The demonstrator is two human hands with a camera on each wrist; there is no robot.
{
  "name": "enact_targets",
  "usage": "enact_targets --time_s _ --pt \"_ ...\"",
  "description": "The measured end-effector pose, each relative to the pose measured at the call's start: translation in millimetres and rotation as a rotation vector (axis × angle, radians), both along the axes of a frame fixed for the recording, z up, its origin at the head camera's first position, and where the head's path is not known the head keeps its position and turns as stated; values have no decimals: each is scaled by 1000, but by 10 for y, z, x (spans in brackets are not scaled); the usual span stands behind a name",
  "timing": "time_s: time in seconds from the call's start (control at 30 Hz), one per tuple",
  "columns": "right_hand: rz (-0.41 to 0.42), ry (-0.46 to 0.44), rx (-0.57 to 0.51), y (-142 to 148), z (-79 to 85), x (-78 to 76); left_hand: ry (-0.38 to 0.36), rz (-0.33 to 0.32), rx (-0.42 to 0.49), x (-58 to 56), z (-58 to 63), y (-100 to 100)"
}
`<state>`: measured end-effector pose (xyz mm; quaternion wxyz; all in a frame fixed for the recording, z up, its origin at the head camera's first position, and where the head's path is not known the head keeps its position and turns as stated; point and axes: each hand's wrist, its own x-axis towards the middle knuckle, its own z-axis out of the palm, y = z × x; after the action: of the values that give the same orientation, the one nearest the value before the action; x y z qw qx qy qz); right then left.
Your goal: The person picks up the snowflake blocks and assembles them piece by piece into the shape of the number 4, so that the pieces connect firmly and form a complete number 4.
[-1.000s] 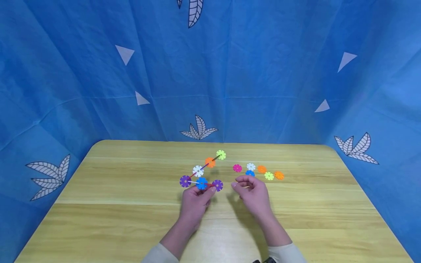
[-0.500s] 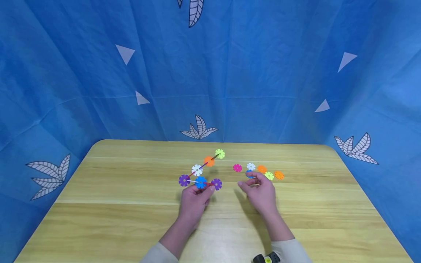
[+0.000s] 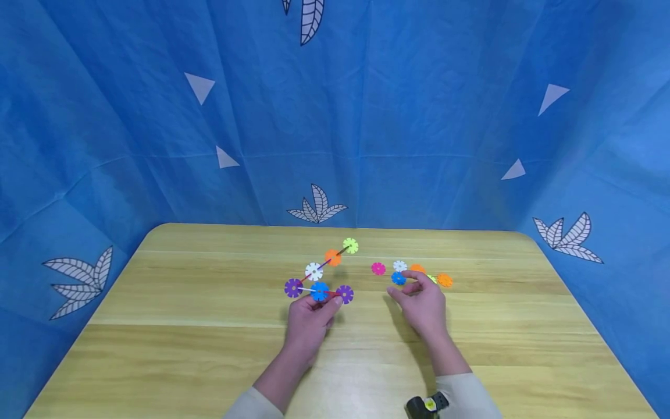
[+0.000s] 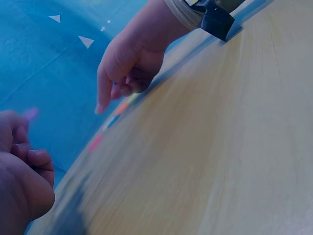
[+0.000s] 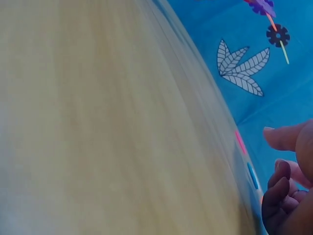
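My left hand pinches a chain of notched plastic discs near its right end, close to a purple disc. Other discs in the chain are blue, white, orange and yellow-green, with edge-on discs joining them. The chain is raised above the table in a bent, V-like shape. My right hand hovers beside a loose blue disc, thumb and index finger apart and nothing between them. In the right wrist view, part of the chain shows at top right, and the thumb and fingers stay apart.
Around the right hand lie loose pink, white and orange discs. A yellow-green disc is partly covered by the hand. The wooden table ends at a blue curtain.
My right hand has moved right, away from the chain, uncovering the loose blue disc and covering part of the yellow-green one. My left hand and the chain have hardly moved.
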<state>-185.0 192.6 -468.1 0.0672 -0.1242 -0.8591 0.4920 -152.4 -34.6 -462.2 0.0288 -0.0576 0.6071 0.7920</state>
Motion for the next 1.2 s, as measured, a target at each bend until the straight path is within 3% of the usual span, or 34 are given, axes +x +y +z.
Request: enact_targets --time_s 0.47,1.2 --pt "-19 20 76 70 -72 -95 -7 -2 -12 -8 -8 -5" --pt "-30 -33 163 62 -115 -196 -1 2 9 7 21 -1"
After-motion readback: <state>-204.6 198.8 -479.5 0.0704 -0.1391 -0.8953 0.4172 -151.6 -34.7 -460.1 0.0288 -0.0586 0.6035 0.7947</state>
